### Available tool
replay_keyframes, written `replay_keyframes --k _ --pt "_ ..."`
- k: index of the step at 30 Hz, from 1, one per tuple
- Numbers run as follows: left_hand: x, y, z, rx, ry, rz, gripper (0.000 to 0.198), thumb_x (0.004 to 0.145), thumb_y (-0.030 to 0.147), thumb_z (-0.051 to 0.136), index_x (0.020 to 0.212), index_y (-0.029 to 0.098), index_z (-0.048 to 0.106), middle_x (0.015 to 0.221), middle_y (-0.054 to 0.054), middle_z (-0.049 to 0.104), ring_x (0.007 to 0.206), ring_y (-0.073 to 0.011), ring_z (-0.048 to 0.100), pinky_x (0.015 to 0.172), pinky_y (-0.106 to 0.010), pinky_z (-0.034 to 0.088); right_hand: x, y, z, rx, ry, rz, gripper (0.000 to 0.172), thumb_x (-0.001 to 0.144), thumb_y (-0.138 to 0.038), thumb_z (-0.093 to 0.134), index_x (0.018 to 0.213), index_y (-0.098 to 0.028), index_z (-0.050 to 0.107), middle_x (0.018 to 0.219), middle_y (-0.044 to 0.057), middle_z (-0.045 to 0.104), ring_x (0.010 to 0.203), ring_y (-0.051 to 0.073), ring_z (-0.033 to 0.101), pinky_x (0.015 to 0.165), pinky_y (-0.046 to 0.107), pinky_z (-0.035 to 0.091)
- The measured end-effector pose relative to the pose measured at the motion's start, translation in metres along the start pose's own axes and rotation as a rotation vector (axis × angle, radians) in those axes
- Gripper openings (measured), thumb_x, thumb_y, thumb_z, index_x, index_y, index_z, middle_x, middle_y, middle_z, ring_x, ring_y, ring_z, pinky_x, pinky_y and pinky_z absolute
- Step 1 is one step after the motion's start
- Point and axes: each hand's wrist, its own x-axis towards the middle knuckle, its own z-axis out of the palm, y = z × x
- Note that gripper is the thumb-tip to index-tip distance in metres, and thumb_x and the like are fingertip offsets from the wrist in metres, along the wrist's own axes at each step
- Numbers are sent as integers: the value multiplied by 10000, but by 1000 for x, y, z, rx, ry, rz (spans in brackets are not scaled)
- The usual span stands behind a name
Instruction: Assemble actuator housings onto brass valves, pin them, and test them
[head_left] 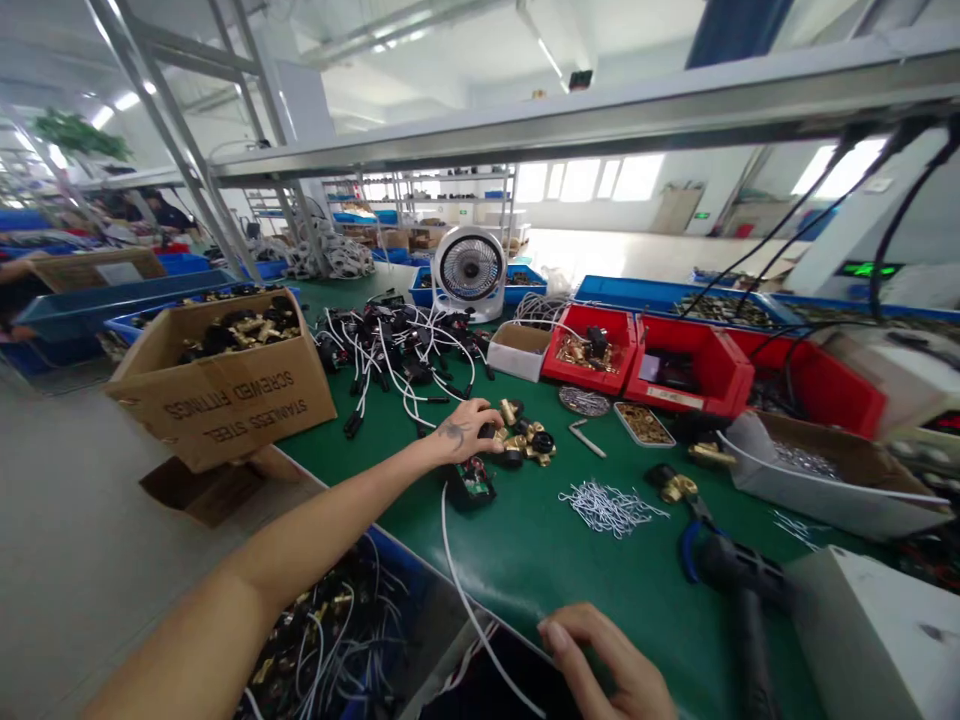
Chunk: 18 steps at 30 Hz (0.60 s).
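Left hand half-hides brass fittings inward from the table's near edge; right hand, cut off, curls at that edge. I cannot tell either grip. A carton crowds the left edge.

This is a factory workshop. A long green-topped workbench carries red open-fronted plastic bins, a heap of black parts with white cables and a small pile of gold-coloured metal fittings. A brown cardboard box is printed "STAINLESS STEEL SCREWED FITTINGS". A long grey metal shelf runs above the bench, and beyond it lie a wide pale floor, bright rectangular windows and a small green wall sign.
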Motion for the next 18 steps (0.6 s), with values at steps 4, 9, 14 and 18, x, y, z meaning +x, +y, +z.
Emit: replay_keyframes --k 4,9,14,18 --pt "-15 1 -2 119 -1 -70 354 917 324 595 1230 162 560 1278 -104 565 1156 -254 563 977 -496 480 3 -22 -7 -1 36 30 168 941 -283 550 805 -239 639 757 -25 657 700 110 623 666 165 473" --pt "-18 1 -3 157 -33 -101 375 926 366 579 1238 158 551 1187 -94 610 1033 -219 621 895 -444 532 3 -31 -8 3 9 64 201 954 -304 533 792 -229 627 742 -30 635 691 104 599 653 173 450" --pt "-11 4 -1 114 -7 -70 322 919 347 594 1171 148 585 1123 -78 633 984 -201 634 867 -421 541 3 -36 -8 23 24 138 264 952 -363 523 764 -216 636 704 -14 614 653 117 571 618 207 439" --pt "-21 23 -12 8 166 -15 258 892 230 620 1122 119 587 1097 -101 639 1028 -229 619 930 -444 502 2 -32 -10 184 134 255 220 909 -421 585 888 -229 688 766 10 649 701 139 601 653 233 482"
